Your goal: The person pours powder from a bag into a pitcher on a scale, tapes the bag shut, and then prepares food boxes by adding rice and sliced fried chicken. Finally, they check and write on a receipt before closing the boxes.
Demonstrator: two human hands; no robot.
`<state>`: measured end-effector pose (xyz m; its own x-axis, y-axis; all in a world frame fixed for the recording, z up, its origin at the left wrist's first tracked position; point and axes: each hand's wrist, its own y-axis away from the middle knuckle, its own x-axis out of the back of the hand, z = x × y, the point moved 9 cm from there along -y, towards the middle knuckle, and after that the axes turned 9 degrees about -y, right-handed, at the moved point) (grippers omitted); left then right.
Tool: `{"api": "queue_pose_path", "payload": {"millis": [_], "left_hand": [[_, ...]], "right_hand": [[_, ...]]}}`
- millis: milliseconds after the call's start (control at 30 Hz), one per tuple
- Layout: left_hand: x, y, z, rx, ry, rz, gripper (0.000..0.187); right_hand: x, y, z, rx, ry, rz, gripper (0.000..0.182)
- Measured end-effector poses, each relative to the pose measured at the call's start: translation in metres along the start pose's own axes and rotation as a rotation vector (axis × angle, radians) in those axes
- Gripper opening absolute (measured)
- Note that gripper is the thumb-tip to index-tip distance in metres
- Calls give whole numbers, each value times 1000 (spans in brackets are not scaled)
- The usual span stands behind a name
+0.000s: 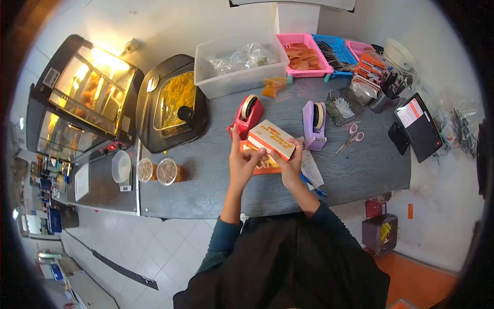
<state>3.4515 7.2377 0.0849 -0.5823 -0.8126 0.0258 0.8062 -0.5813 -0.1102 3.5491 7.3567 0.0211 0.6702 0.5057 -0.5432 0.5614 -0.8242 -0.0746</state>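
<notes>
A small orange-and-white cardboard box (271, 139) with yellow lettering is tilted above the counter. My right hand (292, 167) grips it at its near right corner. My left hand (242, 162) is beside the box's left side, index finger stretched up and thumb reaching to the box's lower edge; its other fingers are partly hidden. Below the box lies an orange printed packet or card (267, 169), partly covered by my hands. A red tape dispenser (248, 116) stands just behind my left hand, and a purple tape dispenser (315, 126) is right of the box.
Two lidded cups (171, 172) stand left on the counter (206, 198). Farther back are a tray of yellow food (177, 98), a clear bin (231, 82) and a pink basket (313, 72). Scissors (351, 138), a paper slip (311, 167), a blue pen (313, 185) and a tablet (419, 126) lie right.
</notes>
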Motion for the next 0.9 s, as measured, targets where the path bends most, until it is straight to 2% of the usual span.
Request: {"api": "queue_pose_path", "payload": {"millis": [33,133,233,267,367,400,500,533,633,700,733,900], "left_hand": [[-1,0,-4,9,-29,-1,78],[16,-3,-29,35,-361,73,80],[24,8,-10,-411,-844,128,83],[30,12,-20,-352,-944,95,84],[37,26,-36,-312,-1099,74,86],[41,29,-46,-242,-910,65,89],[39,46,-32,-470,-756,115,91],[39,44,-41,-450,-718,86,90],[38,38,-71,-394,-599,45,86],[35,33,-72,-383,-507,80,81],[32,30,-73,-330,-510,66,84],[20,26,-77,-344,-490,84,79]], "right_hand": [[0,2,4,17,17,-29,58],[-7,1,0,83,92,-139,59],[-21,-2,6,87,94,-413,61],[-23,-1,8,117,170,-484,69],[-38,20,-18,519,1414,-677,74],[-32,22,-25,473,1412,-672,79],[25,23,-34,433,1041,-427,76],[59,24,-21,370,1118,-358,62],[95,50,8,249,1441,-403,52],[88,69,14,228,1545,-315,53],[81,76,18,215,1595,-276,53],[36,96,44,247,1550,-317,58]]}}
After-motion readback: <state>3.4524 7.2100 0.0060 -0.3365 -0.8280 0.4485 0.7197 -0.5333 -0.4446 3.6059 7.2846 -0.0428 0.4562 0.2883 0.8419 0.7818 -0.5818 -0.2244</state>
